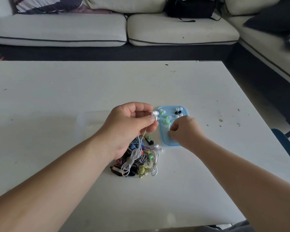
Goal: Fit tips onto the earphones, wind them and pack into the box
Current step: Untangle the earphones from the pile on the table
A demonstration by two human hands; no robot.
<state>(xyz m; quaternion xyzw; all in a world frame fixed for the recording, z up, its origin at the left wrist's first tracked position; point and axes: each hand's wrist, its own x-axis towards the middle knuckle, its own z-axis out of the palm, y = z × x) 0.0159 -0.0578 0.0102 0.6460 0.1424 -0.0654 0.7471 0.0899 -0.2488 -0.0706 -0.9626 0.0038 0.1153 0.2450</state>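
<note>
White earphones (155, 113) pinched by left hand (129, 126), right hand (185, 131) curled over blue lid (172, 112)

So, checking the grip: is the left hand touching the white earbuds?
Touching. The head view shows the left hand pinching the white earbuds between thumb and fingers.

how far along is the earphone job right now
Early. Done: nothing shows in the visible part of the clear box. In hand: the left hand pinches white earphones while the right hand reaches among loose tips on the blue lid. Left: tipping, winding and packing the pile of earphones.
</note>
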